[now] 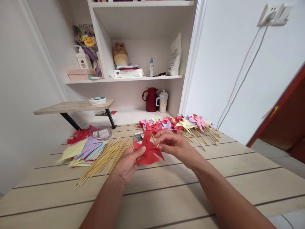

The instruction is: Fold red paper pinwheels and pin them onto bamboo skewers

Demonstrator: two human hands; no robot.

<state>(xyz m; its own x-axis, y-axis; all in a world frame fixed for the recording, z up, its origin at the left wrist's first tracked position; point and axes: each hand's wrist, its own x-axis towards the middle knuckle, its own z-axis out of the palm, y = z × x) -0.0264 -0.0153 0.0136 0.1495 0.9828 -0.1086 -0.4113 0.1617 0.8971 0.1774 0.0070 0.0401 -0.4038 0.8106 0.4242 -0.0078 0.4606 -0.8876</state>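
My left hand point(130, 160) pinches a red paper pinwheel head point(150, 154) between thumb and fingers, above the table. Its cut blades spread out, and no stick shows on it. My right hand point(172, 144) is at the upper right edge of the red paper, thumb and index fingertips drawn close in a pinch. Whatever lies between those fingertips is too small to make out. Just behind the paper stands a small clear box point(138, 136) with tiny dark pieces, partly hidden. Left of my left hand lies a bundle of thin wooden sticks point(102, 162).
Finished pinwheels point(187, 124) on sticks lie piled at the back right. Coloured paper sheets point(88, 152), red paper pieces point(81, 135) and a clear plastic container point(103, 132) are at left, near a small raised shelf point(73, 106). A red jug point(151, 100) and a cup point(163, 101) stand behind.
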